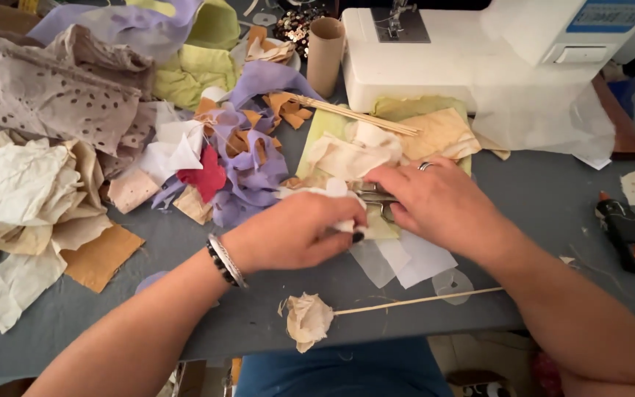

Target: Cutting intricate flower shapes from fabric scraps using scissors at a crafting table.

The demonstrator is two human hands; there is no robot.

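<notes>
My left hand (pixel 295 231), with bracelets on the wrist, pinches a small piece of cream fabric (pixel 336 190) at the middle of the grey table (pixel 538 191). My right hand (pixel 435 202), a ring on one finger, is closed around metal scissors (pixel 370 193) whose blades point left at the fabric. Both hands meet over a pile of cream and yellow fabric pieces (pixel 384 140). A cream fabric rose on a thin wooden stick (pixel 310 317) lies near the front edge below my hands.
A white sewing machine (pixel 479 51) stands at the back right. Heaps of lilac, red, tan and cream scraps (pixel 237 158) fill the left half. A cardboard tube (pixel 325 55) stands at the back. Wooden skewers (pixel 354 114) lie behind the pile. A glue gun (pixel 630 235) rests at the right.
</notes>
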